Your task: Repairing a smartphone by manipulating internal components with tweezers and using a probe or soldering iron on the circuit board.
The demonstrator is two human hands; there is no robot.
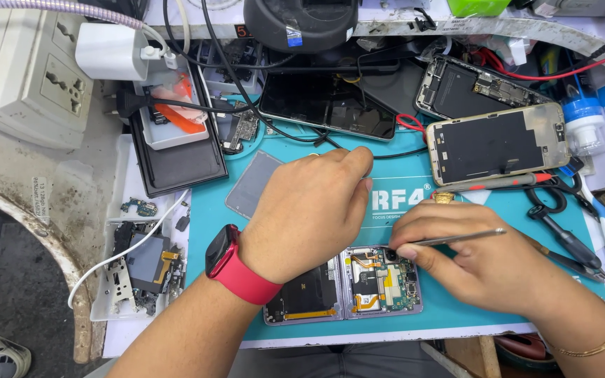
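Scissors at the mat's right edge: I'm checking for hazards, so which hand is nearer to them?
Right. The right hand, holding tweezers, sits just left of the scissors; the left hand is farther left, mid-mat.

My desk [71, 189] is white and worn, with a teal mat [470, 210] on it. At the left edge I see dark floor [1, 280]. The light is bright and even.

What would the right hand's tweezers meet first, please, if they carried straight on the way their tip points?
The right hand holds metal tweezers pointing left and slightly down. The tip already sits at the camera corner of the opened foldable phone. Going on, it would probably reach the left hand, though depth is unclear.
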